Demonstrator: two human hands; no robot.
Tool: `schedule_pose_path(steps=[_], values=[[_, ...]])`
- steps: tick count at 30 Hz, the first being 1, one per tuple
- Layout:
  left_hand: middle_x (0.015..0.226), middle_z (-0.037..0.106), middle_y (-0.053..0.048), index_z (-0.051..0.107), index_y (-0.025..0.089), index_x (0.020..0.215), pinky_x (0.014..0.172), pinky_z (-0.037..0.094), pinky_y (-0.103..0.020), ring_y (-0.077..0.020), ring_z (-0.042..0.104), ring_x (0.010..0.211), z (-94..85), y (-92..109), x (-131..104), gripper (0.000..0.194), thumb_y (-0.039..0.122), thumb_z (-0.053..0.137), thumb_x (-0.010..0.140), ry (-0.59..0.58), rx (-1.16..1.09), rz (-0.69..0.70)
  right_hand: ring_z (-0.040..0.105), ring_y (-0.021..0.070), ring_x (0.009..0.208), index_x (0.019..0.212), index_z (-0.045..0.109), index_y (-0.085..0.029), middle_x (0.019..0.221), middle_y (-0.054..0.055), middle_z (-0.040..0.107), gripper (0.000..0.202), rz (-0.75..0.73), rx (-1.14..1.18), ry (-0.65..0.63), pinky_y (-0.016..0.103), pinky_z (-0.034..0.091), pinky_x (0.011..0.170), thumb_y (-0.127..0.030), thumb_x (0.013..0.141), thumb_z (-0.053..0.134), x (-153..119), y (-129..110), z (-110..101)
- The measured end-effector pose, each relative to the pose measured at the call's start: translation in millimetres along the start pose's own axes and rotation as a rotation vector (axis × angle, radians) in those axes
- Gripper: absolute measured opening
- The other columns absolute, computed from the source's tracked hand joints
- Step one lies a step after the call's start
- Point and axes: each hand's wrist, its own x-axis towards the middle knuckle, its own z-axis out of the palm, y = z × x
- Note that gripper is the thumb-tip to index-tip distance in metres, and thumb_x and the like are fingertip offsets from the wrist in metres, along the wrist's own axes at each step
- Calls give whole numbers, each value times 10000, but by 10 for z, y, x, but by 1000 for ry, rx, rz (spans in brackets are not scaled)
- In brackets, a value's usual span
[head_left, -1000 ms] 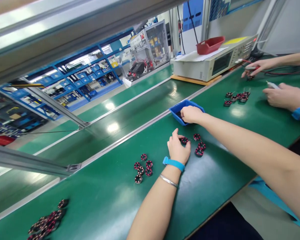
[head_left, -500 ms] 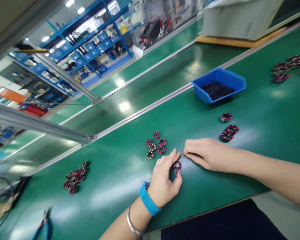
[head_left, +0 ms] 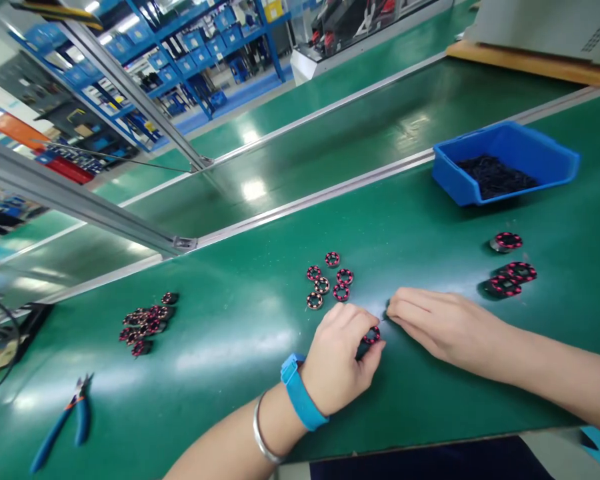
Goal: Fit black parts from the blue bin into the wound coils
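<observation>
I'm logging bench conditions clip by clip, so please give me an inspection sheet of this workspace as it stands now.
Surface: green benchtop, glossy, reflecting light.
Job's things: ring-shaped parts in three groups; blue bin with dark pieces.
Clutter: pliers, handles apart.
Left grip: holds one ring.
Right grip: fingertips together; contents too small to tell.
Cables: dark cable, left edge.
Surroundings: metal frame, blue shelving, pale housing on yellowish board.

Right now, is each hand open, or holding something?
Left hand: closed on a small ring.
Right hand: closed, fingertips together; can't tell if it holds anything.
</observation>
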Motion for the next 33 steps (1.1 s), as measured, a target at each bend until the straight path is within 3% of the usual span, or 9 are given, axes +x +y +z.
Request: schedule_pose_path(steps=[24, 33], values=[[911, 672, -68, 623, 153, 982, 756, 528, -344, -212, 607, 835, -16, 3, 3, 65, 163, 602, 920, -28, 40, -2, 532, 143, 652, 871, 556, -182, 775, 5, 544, 317, -7, 17, 24, 289, 404, 576, -172, 1084, 322, 5, -34, 22], [918, 685, -68, 615, 161, 965, 757, 543, -345, -208, 618, 831, 19, 12, 8, 49, 154, 611, 917, -26, 51, 33, 532, 172, 597, 895, 622, -144, 737, 44, 581, 461, -120, -180, 64, 306, 383, 477, -126, 1065, 194, 36, -174, -56]])
